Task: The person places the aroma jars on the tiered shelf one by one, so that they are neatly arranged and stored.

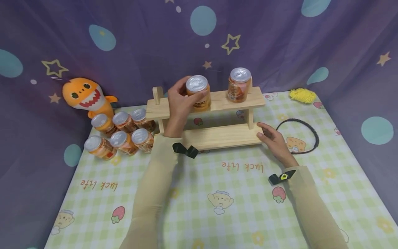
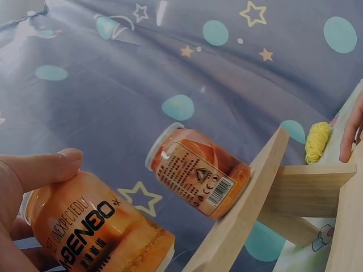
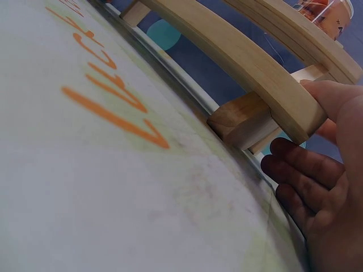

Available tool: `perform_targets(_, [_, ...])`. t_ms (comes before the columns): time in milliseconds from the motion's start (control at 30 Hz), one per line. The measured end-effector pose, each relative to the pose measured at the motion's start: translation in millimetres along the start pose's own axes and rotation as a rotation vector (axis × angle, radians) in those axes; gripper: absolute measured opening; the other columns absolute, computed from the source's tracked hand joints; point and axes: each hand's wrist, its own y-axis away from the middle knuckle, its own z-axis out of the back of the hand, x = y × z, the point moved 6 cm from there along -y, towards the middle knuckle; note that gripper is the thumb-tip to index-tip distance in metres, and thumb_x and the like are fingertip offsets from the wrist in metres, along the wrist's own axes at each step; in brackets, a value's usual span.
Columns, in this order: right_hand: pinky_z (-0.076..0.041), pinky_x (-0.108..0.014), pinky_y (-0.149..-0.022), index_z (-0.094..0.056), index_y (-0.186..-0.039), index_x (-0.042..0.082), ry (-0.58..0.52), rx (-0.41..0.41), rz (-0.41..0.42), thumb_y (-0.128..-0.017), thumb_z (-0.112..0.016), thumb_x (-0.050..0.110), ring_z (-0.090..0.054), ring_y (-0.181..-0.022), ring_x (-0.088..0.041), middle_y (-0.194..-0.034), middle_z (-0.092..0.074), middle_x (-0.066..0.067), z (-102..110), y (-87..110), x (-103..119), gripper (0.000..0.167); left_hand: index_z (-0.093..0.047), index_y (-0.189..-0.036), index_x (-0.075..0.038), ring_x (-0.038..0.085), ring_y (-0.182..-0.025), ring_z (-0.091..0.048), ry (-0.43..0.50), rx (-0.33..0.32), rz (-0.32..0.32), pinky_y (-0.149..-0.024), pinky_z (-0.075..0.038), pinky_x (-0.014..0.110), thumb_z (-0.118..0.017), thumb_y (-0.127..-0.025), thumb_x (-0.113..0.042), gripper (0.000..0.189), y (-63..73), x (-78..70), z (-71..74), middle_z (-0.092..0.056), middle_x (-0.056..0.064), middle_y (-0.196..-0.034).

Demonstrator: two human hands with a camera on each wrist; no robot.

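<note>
My left hand [image 1: 181, 102] grips an orange-labelled can [image 1: 199, 101] with a silver lid, thumb and fingers on its sides. It is over the upper board of a two-tier wooden shelf [image 1: 217, 136]; whether its base touches the board I cannot tell. A second can [image 1: 238, 86] stands upright on that board, to the right; its barcode side faces the left wrist view. At the right end of the lower board, my right hand [image 1: 275, 141] holds the wood between thumb and finger. Its other fingers [image 3: 306, 164] curl loosely below the board in the right wrist view.
Several more cans [image 1: 122, 138] stand grouped left of the shelf, before an orange shark plush [image 1: 85, 95]. A black loop [image 1: 317, 138] lies on the checked tablecloth at right, with a yellow yarn bundle [image 1: 303, 95] behind it. A purple curtain [image 1: 149, 52] closes off the back.
</note>
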Motion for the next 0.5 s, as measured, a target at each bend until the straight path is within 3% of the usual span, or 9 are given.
perform_targets(133, [-0.037, -0.019, -0.111, -0.046, -0.149, 0.011, -0.004, 0.0, 0.008, -0.102, -0.057, 0.034, -0.044, -0.143, -0.035, -0.156, -0.045, -0.013, 0, 0.0, 1, 0.054, -0.066, -0.123, 0.001, 0.023, -0.109, -0.066, 0.01, 0.0, -0.009, -0.093, -0.054, 0.029, -0.084, -0.074, -0.003, 0.053, -5.7, 1.3, -7.3, -0.067, 0.022, -0.123])
perform_targets(200, [-0.036, -0.013, -0.107, -0.046, -0.149, 0.011, -0.004, -0.002, 0.008, -0.102, -0.057, 0.034, -0.044, -0.143, -0.035, -0.156, -0.045, -0.013, 0, -0.1, 1, 0.054, -0.066, -0.123, 0.001, 0.024, -0.11, -0.066, 0.009, 0.001, -0.007, -0.093, -0.054, 0.029, -0.084, -0.074, -0.003, 0.052, -8.9, 1.8, -11.3, -0.067, 0.021, -0.123])
perform_targets(267, [-0.038, -0.019, -0.111, -0.046, -0.149, 0.011, -0.002, -0.002, 0.003, -0.102, -0.057, 0.035, -0.044, -0.143, -0.035, -0.157, -0.045, -0.012, 0, 0.0, 1, 0.054, -0.066, -0.123, 0.0, 0.024, -0.109, -0.067, 0.005, 0.0, -0.003, -0.093, -0.054, 0.029, -0.085, -0.074, -0.004, 0.052, -11.5, 2.3, -15.2, -0.067, 0.021, -0.123])
perform_targets(433, [-0.034, -0.051, -0.119, -0.045, -0.15, 0.01, -0.009, 0.002, -0.01, -0.102, -0.057, 0.036, -0.044, -0.144, -0.035, -0.157, -0.044, -0.013, -1, 0.6, 1, 0.056, -0.066, -0.124, -0.002, 0.025, -0.112, -0.066, -0.007, 0.006, 0.025, -0.095, -0.054, 0.029, -0.086, -0.074, -0.006, 0.054, -15.6, 5.5, -23.6, -0.068, 0.018, -0.124])
perform_targets(500, [-0.033, -0.053, -0.119, -0.045, -0.15, 0.01, -0.012, 0.004, -0.012, -0.102, -0.058, 0.036, -0.043, -0.144, -0.035, -0.158, -0.044, -0.012, -1, 0.7, 1, 0.056, -0.066, -0.125, -0.002, 0.025, -0.114, -0.066, -0.011, 0.011, 0.043, -0.096, -0.054, 0.029, -0.086, -0.074, -0.007, 0.054, -17.3, 7.4, -27.0, -0.067, 0.018, -0.125])
